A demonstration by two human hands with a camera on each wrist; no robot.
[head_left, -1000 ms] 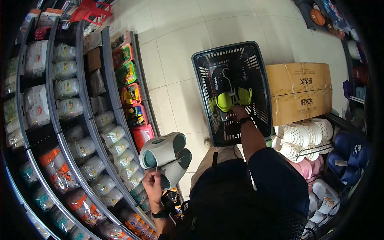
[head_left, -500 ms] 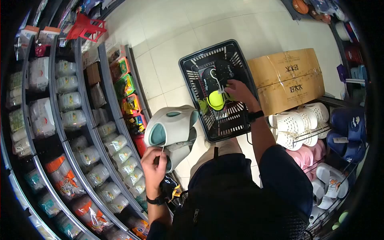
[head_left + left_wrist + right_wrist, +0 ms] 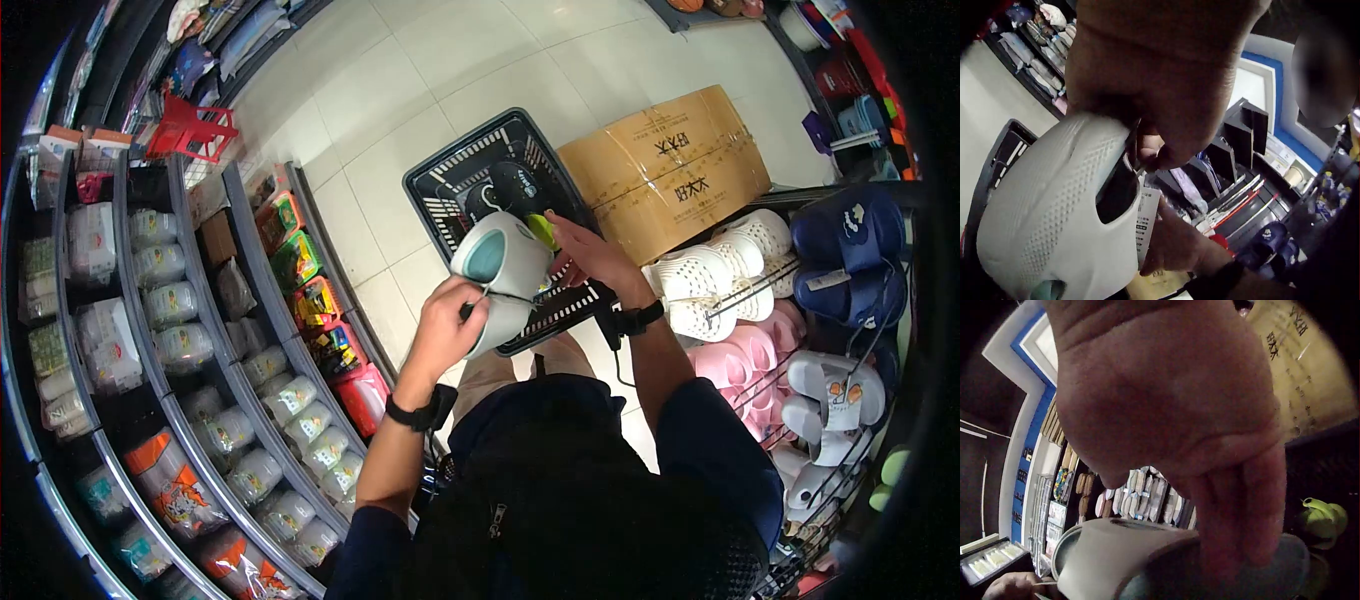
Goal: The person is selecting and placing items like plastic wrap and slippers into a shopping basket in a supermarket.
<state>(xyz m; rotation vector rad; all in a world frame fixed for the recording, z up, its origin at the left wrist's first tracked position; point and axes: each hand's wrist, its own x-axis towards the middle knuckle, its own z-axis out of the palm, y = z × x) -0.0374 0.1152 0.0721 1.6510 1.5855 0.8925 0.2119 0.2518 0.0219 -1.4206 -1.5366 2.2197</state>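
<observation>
In the head view my left hand (image 3: pixel 450 320) pinches the thin hanger of a pair of light grey slippers (image 3: pixel 520 240) with teal insoles. The pair is over the near part of a black shopping basket (image 3: pixel 425 205). My right hand (image 3: pixel 595 250) is at the pair's right side, its fingers straight; in the right wrist view its fingers (image 3: pixel 1260 512) lie over a slipper's dark insole. A paper tag (image 3: pixel 1146 228) hangs by the pair in the left wrist view. Inside the basket are black slippers (image 3: pixel 510 185) and yellow-green slippers (image 3: pixel 1322 522), partly hidden in the head view.
A large cardboard box (image 3: pixel 670 170) stands right of the basket. Racks on the right carry white clogs (image 3: pixel 710 275), pink slippers (image 3: pixel 740 355) and navy slippers (image 3: pixel 850 255). Shelves of packaged goods (image 3: pixel 180 340) run along the left. A red stool (image 3: pixel 190 128) is farther back.
My left hand has carried the grey slippers rightward from beside the shelves to over the basket. My right hand has left the yellow-green slippers in the basket and come up to the grey pair.
</observation>
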